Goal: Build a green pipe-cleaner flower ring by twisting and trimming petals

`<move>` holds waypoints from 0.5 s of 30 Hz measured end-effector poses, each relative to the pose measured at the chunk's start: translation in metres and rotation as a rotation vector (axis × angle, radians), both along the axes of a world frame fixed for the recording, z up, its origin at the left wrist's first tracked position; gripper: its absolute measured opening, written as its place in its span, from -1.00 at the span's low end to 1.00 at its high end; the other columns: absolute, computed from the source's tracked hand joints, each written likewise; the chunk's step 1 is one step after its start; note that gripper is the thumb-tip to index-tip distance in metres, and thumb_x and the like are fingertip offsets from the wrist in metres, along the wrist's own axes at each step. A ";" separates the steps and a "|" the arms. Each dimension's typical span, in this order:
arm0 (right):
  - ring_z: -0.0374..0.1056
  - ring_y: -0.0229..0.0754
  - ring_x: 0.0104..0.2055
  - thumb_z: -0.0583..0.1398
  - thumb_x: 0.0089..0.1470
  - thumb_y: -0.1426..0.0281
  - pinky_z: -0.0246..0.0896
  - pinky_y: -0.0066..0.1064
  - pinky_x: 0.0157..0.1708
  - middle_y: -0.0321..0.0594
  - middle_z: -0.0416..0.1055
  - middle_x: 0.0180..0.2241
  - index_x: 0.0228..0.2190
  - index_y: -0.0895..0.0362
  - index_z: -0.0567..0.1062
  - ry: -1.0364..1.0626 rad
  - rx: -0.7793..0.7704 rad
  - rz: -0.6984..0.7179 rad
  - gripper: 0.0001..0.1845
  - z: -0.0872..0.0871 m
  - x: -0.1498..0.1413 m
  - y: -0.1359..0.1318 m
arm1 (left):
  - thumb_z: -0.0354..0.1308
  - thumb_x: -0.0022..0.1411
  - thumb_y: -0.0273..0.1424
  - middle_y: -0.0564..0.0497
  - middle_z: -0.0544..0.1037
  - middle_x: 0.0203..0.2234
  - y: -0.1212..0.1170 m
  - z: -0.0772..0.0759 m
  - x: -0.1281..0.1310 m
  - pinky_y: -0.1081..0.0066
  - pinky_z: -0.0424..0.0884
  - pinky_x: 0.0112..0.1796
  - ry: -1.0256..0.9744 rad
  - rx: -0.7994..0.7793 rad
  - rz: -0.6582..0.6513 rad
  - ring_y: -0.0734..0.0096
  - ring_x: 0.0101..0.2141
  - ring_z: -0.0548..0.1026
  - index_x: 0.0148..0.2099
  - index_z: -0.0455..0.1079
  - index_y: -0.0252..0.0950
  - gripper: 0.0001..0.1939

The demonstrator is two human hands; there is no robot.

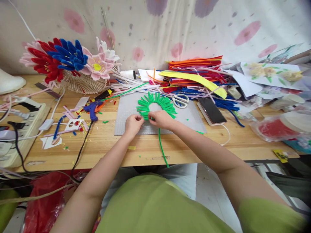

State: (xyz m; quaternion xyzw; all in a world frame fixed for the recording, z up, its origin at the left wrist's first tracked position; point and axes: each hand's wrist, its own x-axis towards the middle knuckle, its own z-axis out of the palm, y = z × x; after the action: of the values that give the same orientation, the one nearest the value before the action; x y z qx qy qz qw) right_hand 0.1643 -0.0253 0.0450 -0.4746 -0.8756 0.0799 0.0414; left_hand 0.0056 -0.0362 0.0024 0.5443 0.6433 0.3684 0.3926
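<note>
A ring of green pipe cleaners [153, 99], with many looped spokes around an open middle, lies on a grey cutting mat [189, 119]. My left hand [133, 124] is closed at the ring's lower left edge, thumb and fingertips pinched together. On the ring's lower side, my right hand [161, 119] is closed, its fingers on the green pipe cleaner and covering part of it. A long green pipe cleaner tail [160, 147] hangs from beneath the right hand over the table's front edge. White-handled scissors [180, 101] rest right of the ring.
A blue glue gun [92, 110] with a black cord lies left among scraps. Bundled coloured pipe cleaners [194, 66] are piled behind the mat. A phone [212, 110] sits right. Fuzzy flowers [70, 55] stand back left; a power strip [29, 126] is at far left.
</note>
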 end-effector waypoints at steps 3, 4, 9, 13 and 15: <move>0.35 -0.18 -0.32 0.08 0.09 0.29 -0.04 -0.45 -0.43 -0.19 0.50 -0.32 -0.23 0.11 0.44 -0.008 0.007 -0.042 -0.76 0.002 0.002 0.003 | 0.10 0.02 -0.35 0.04 0.45 -0.57 0.000 -0.002 -0.002 0.52 0.36 -0.61 -0.035 0.019 -0.043 0.51 -0.62 0.39 -0.41 0.42 -0.34 -0.84; 0.35 -0.18 -0.32 0.08 0.10 0.28 -0.04 -0.45 -0.43 -0.20 0.50 -0.32 -0.20 0.11 0.43 -0.002 0.011 -0.052 -0.74 0.002 0.003 0.004 | 0.10 0.04 -0.33 0.03 0.45 -0.54 0.001 -0.002 -0.003 0.51 0.36 -0.60 -0.038 0.054 -0.065 0.52 -0.60 0.40 -0.39 0.42 -0.34 -0.83; 0.34 -0.21 -0.33 0.08 0.13 0.31 0.00 -0.47 -0.40 -0.23 0.49 -0.33 -0.05 0.08 0.37 0.111 0.023 -0.031 -0.66 0.009 0.013 0.009 | 0.08 0.10 -0.30 -0.01 0.48 -0.36 0.006 0.007 -0.007 0.53 0.38 -0.49 0.046 0.317 -0.169 0.55 -0.50 0.42 -0.34 0.44 -0.31 -0.80; 0.34 -0.24 -0.28 0.08 0.12 0.31 0.04 -0.49 -0.36 -0.25 0.49 -0.30 -0.15 0.06 0.46 0.235 -0.002 -0.010 -0.73 0.014 0.022 0.014 | 0.13 0.07 -0.36 0.00 0.46 -0.36 0.010 0.020 -0.004 0.56 0.36 -0.47 0.092 0.444 -0.238 0.55 -0.44 0.41 -0.31 0.45 -0.30 -0.86; 0.32 -0.25 -0.25 0.09 0.12 0.30 0.05 -0.50 -0.33 -0.22 0.47 -0.26 -0.21 0.10 0.48 0.307 0.002 0.021 -0.75 0.016 0.026 0.016 | 0.13 0.07 -0.40 0.02 0.45 -0.38 0.012 0.025 -0.002 0.58 0.35 -0.47 0.106 0.486 -0.268 0.55 -0.42 0.41 -0.32 0.44 -0.29 -0.88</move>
State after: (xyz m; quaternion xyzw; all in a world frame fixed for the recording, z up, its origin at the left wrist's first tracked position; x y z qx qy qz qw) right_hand 0.1902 -0.0090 0.0612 -0.4477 -0.8639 0.1511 0.1744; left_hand 0.0037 -0.0243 0.0269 0.7211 0.4782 0.4276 0.2616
